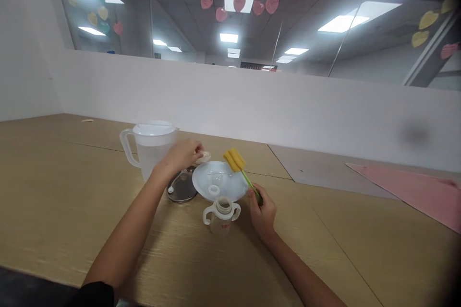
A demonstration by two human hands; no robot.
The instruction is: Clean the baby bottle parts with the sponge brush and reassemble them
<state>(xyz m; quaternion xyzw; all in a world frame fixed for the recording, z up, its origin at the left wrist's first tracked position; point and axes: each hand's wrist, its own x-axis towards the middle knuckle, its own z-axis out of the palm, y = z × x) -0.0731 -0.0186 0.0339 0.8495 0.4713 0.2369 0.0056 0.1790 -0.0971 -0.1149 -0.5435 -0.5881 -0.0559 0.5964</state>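
My right hand [263, 210] is closed round the green handle of a bottle brush [235, 159] whose yellow sponge head tilts up over the right rim of a white bowl [200, 183]. Beyond the bowl's left side, my left hand [184, 154] pinches a small translucent piece [204, 156], possibly a cap. Inside the bowl sit a white ring [213, 190] and a clear part. In front of it stands a baby bottle [221, 223] without its top, with two white handles at its neck. A round metal tray [184, 191] left of the bowl holds a thin tube with a white end.
Behind my left forearm stands a translucent lidded pitcher [153, 146] on the wooden table [65, 192]. A pink cloth [414, 187] lies at the far right, by a grey panel [309, 168]. A white wall with windows runs along the back.
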